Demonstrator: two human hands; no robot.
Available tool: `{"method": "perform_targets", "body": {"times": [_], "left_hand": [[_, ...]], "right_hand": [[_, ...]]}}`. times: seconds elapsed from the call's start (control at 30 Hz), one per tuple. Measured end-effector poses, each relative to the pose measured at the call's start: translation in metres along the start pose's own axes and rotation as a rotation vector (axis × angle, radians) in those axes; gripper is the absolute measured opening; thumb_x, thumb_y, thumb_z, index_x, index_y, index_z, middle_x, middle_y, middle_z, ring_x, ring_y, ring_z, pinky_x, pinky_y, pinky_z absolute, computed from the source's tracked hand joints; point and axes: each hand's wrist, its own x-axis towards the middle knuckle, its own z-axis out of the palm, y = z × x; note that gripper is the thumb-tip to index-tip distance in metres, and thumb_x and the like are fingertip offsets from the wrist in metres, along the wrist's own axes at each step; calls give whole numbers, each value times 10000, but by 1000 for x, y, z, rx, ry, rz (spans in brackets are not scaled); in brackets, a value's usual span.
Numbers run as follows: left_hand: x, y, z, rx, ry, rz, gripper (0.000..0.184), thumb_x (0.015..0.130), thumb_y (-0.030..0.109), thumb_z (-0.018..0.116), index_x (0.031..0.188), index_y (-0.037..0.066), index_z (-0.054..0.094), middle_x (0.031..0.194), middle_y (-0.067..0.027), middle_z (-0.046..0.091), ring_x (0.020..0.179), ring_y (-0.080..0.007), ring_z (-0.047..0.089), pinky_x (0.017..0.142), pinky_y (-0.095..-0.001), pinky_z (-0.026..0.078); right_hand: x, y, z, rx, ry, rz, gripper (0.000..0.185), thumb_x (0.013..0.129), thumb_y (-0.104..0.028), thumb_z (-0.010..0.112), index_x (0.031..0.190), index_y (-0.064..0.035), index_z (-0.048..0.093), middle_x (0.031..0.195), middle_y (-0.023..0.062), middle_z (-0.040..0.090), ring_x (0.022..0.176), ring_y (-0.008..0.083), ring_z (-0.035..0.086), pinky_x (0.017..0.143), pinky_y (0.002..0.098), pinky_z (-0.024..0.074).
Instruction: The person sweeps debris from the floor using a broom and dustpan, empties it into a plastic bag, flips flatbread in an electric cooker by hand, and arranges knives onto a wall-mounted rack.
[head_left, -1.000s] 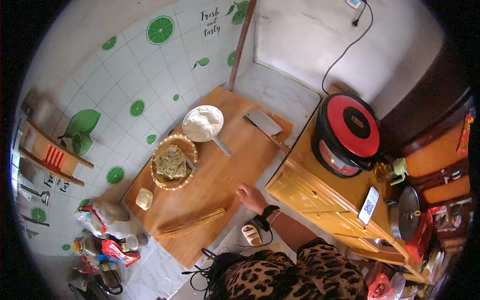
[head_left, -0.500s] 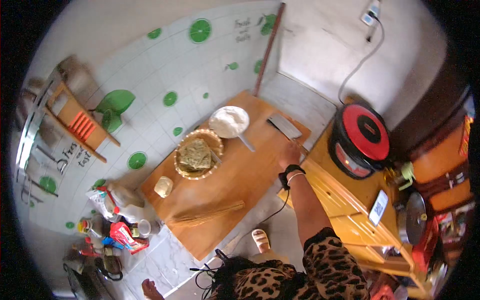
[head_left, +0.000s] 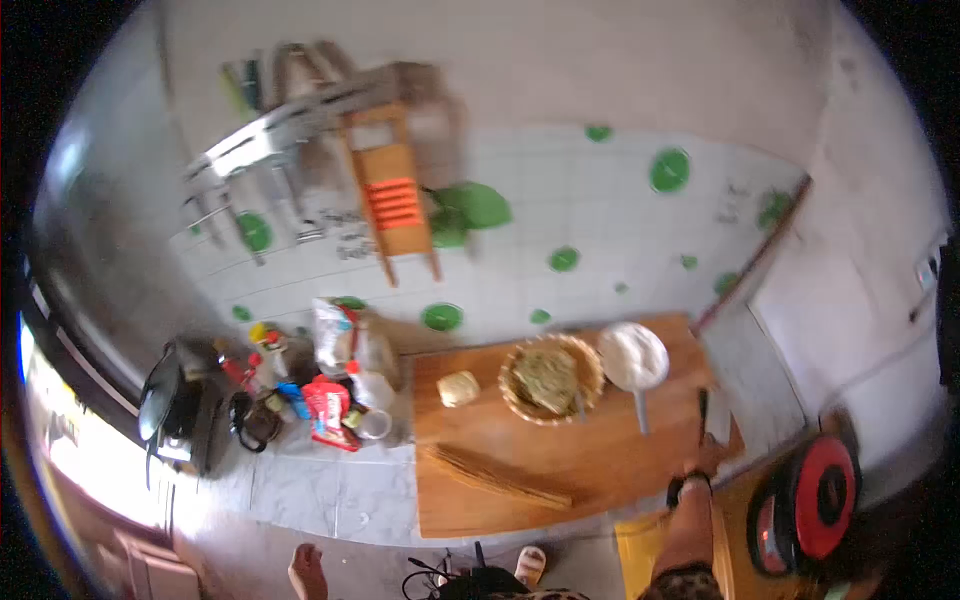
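My right hand rests at the right side of a wooden board, close to the lower end of a flat metal cleaver blade. Its fingers are blurred, and I cannot tell whether they touch the cleaver. A dark strip lies along the blade's left side. My left hand hangs over the floor at the bottom, away from the board, fingers loosely apart and holding nothing. On the board are a white bowl of flour with a grey handle sticking out, a wicker basket with green-flecked food, a pale dough lump, and a long tan bundle.
Bottles and a red packet crowd the counter left of the board. Farther left sits a dark wok. A red and black rice cooker stands at right. An orange-slotted grater hangs from a wall rack.
My view has swung left, so the board appears lower and more level, with the wok now in sight. My right hand stays beside the cleaver. My left hand remains low and empty.
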Motion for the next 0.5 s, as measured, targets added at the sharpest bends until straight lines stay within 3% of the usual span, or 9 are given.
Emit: {"method": "perform_targets", "body": {"times": [0.03, 0.1, 0.17, 0.2, 0.27, 0.3, 0.37, 0.47, 0.5], "left_hand": [[2, 3, 10, -117, 74, 56, 133, 799, 83, 566, 881, -18, 598, 727, -143, 612, 654, -220, 599, 633, -310, 472], [6, 49, 8, 9, 32, 84, 145, 805, 92, 578, 909, -4, 610, 771, -156, 635, 681, -253, 621, 643, -337, 476], [20, 58, 16, -32, 15, 146, 137, 804, 90, 594, 919, 20, 617, 802, -145, 640, 729, -259, 633, 658, -331, 480], [21, 89, 12, -63, -22, 173, 138, 799, 66, 598, 928, 21, 617, 824, -144, 644, 756, -251, 637, 664, -326, 483], [31, 114, 14, -185, -94, 267, 141, 818, 59, 601, 953, 20, 619, 878, -123, 646, 780, -225, 640, 688, -297, 496], [35, 134, 11, -132, -97, 448, 152, 826, 61, 601, 973, 28, 617, 916, -113, 640, 806, -223, 640, 703, -303, 505], [43, 161, 10, -182, -218, 519, 201, 817, 75, 614, 1016, 50, 611, 947, -123, 630, 869, -270, 624, 743, -329, 504], [46, 214, -5, -51, -238, 884, 429, 784, 141, 648, 1189, 80, 519, 1173, -129, 539, 1064, -312, 525, 882, -386, 442], [47, 229, -9, -37, -260, 992, 498, 777, 155, 651, 1238, 80, 478, 1238, -121, 497, 1158, -307, 457, 964, -403, 379]], "right_hand": [[-13, -22, -10, -70, 37, -100, 461, 858, -284, 547, 1244, -46, 466, 1260, 190, 498, 1130, 354, 499, 922, 411, 427], [-28, -34, -20, -140, 88, -221, 438, 870, -229, 535, 1260, -49, 450, 1294, 189, 470, 1156, 349, 482, 933, 404, 418], [-8, -9, 3, 257, 454, -335, 394, 880, -168, 514, 1246, -36, 451, 1283, 198, 467, 1151, 358, 476, 905, 428, 423], [-18, -20, -4, 263, 457, -354, 394, 880, -168, 514, 1246, -36, 451, 1283, 198, 467, 1151, 358, 476, 905, 428, 423], [-72, -53, -38, 400, 762, -678, 245, 886, -143, 505, 1079, 7, 517, 930, 151, 597, 772, 271, 585, 686, 372, 465], [-102, -70, -57, 405, 769, -691, 245, 886, -143, 505, 1079, 7, 517, 930, 151, 597, 772, 271, 585, 686, 372, 465], [-165, -102, -97, 772, 248, -717, 239, 862, -60, 530, 1090, 11, 524, 866, 69, 584, 690, 123, 550, 581, 258, 448], [-253, -151, -153, 664, -206, -909, 279, 847, -100, 581, 1112, -20, 545, 947, 47, 561, 772, 131, 539, 660, 266, 476], [-280, -165, -165, 659, -197, -913, 279, 847, -100, 581, 1112, -20, 545, 947, 47, 561, 772, 131, 539, 660, 266, 476]]}}
